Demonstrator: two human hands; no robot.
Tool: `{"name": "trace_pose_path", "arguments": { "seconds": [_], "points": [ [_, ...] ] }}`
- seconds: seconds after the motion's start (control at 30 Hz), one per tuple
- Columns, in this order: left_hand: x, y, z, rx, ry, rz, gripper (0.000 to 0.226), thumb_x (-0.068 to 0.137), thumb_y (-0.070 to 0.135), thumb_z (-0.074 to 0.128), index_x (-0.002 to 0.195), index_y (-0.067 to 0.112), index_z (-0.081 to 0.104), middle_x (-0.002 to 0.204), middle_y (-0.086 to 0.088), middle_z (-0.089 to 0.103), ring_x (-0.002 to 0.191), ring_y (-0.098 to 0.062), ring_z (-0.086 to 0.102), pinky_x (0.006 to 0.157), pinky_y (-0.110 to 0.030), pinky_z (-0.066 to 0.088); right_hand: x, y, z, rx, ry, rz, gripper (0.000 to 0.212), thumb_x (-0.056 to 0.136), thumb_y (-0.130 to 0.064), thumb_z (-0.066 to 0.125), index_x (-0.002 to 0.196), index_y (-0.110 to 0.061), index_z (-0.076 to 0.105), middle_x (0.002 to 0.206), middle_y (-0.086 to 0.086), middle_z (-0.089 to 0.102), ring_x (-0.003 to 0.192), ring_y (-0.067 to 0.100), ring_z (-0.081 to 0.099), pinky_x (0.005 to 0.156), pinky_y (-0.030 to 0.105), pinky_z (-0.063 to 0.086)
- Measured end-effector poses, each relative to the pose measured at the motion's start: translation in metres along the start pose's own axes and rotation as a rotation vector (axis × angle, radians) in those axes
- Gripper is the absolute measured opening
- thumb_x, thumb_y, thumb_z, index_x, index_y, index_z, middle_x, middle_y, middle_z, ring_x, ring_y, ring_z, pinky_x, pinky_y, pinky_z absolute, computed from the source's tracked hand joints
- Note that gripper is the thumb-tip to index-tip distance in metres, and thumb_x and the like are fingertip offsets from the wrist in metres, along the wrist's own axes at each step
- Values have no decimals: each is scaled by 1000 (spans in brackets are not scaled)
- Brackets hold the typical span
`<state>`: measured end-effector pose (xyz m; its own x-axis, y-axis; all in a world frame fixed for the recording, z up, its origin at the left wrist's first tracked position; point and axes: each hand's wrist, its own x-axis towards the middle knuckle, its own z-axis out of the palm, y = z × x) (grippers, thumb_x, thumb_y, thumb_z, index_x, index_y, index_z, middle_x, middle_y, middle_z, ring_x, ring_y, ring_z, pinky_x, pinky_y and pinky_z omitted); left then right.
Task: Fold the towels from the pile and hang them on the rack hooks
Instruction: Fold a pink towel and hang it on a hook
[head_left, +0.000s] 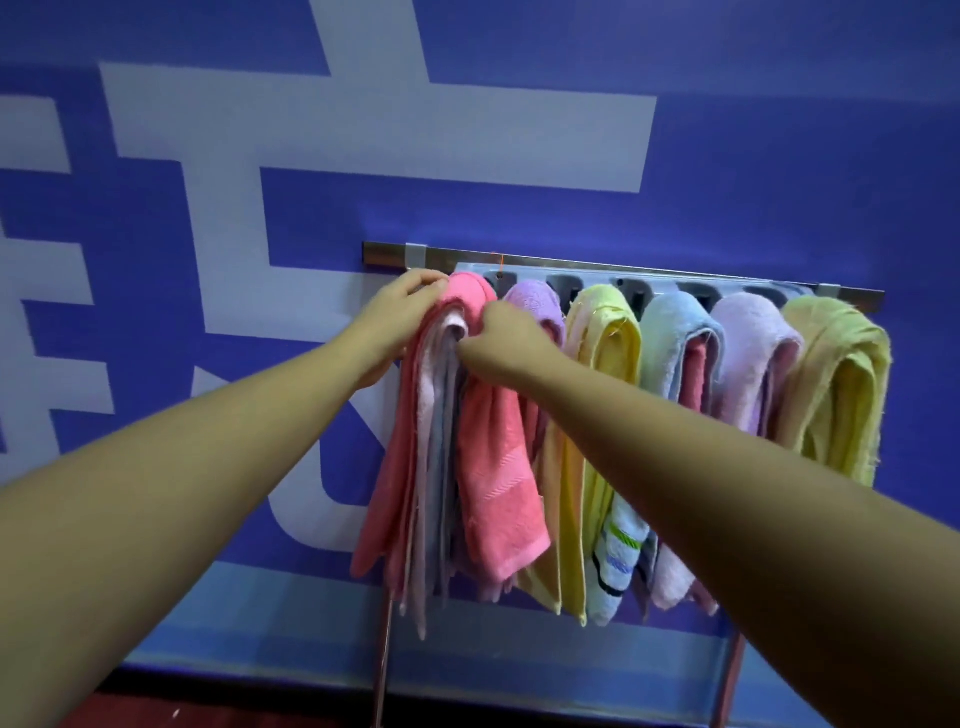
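pink towel (498, 467) is draped at the left end of the rack (384, 255) | top fold is gripped by left hand (397, 317), front layer pinched by right hand (501, 338) | likely so it is seated with 2 halves level

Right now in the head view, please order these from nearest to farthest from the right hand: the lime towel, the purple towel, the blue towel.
1. purple towel, just right of the right hand, which grips the pink towel.
2. blue towel, middle of the rack.
3. lime towel, far right end.
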<state>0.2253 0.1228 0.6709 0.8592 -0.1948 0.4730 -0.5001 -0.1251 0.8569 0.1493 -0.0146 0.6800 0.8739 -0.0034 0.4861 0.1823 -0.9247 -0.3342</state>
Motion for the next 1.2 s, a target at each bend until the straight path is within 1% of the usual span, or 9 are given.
{"name": "trace_pose_path", "arguments": {
  "seconds": [0.13, 0.33, 0.53, 0.67, 0.83, 0.97, 1.03, 1.1, 1.2],
  "points": [
    [-11, 4, 5, -24, -21, -7, 18, 89, 41, 57, 105, 42, 65, 112, 2, 69, 94, -15, 67, 68, -30, 52, -9, 6, 31, 642, -23, 126, 63, 80, -19, 63, 138, -9, 40, 120, 10, 61, 107, 25, 63, 88, 38, 54],
    [-16, 1, 7, 59, -82, 76, 39, 84, 44, 65, 122, 41, 56, 117, -4, 65, 106, -20, 66, 87, -34, 53, 0, 25, 59, 1095, 90, 188, 55, 78, 2, 56, 125, -26, 49, 116, 11, 63, 107, 32, 66, 86, 42, 54],
    [-14, -1, 16, 167, -42, 134, 64, 72, 50, 67, 132, 36, 49, 130, 4, 57, 117, -13, 57, 105, -34, 45, -8, 43, 85, 291, 58, -81, 42, 79, -4, 51, 121, -2, 51, 115, 19, 59, 107, 34, 59, 91, 36, 47],
    [-18, -1, 21, 228, 33, 125, 63, 74, 49, 62, 133, 37, 46, 131, -1, 56, 118, -17, 55, 103, -36, 45, -17, 41, 93, 624, 21, 45, 29, 68, -15, 45, 92, -21, 60, 77, -4, 60, 71, 16, 54, 72, 33, 46],
    [-36, -7, 21, 217, 54, 95, 49, 91, 32, 66, 134, 26, 44, 118, 10, 57, 106, -7, 56, 80, -12, 41, -47, 43, 93, 497, -58, 0, 69, 84, -10, 56, 149, -16, 36, 136, 9, 60, 120, 26, 58, 96, 26, 42],
    [-71, -21, 14, 274, 38, -85, 49, 84, 44, 69, 125, 25, 48, 107, 6, 64, 104, -20, 63, 89, -38, 53, -83, 41, 77, 503, -58, 24, 55, 93, -20, 55, 146, -15, 40, 133, 7, 59, 122, 24, 57, 92, 27, 41],
    [-97, -26, 11, 344, 10, -152, 42, 87, 41, 68, 120, 25, 47, 103, 7, 62, 100, -19, 62, 86, -37, 52, -106, 43, 68, 444, -86, 68, 57, 98, -25, 53, 150, -10, 38, 143, 10, 54, 130, 25, 51, 102, 33, 41],
    [-125, -28, 10, 409, -31, -211, 41, 91, 36, 65, 124, 20, 46, 108, 1, 61, 97, -20, 61, 85, -37, 49, -132, 49, 62, 389, -88, 90, 53, 96, -26, 54, 144, -7, 46, 138, 14, 58, 126, 30, 54, 106, 39, 43],
    [-170, -30, 13, 535, -99, -277, 37, 90, 34, 63, 120, 16, 50, 102, -1, 63, 91, -20, 61, 83, -36, 49, -175, 66, 57, 247, -95, 148, 33, 89, -32, 54, 110, -7, 58, 108, 15, 65, 102, 37, 61, 87, 45, 50]
  ]
}}
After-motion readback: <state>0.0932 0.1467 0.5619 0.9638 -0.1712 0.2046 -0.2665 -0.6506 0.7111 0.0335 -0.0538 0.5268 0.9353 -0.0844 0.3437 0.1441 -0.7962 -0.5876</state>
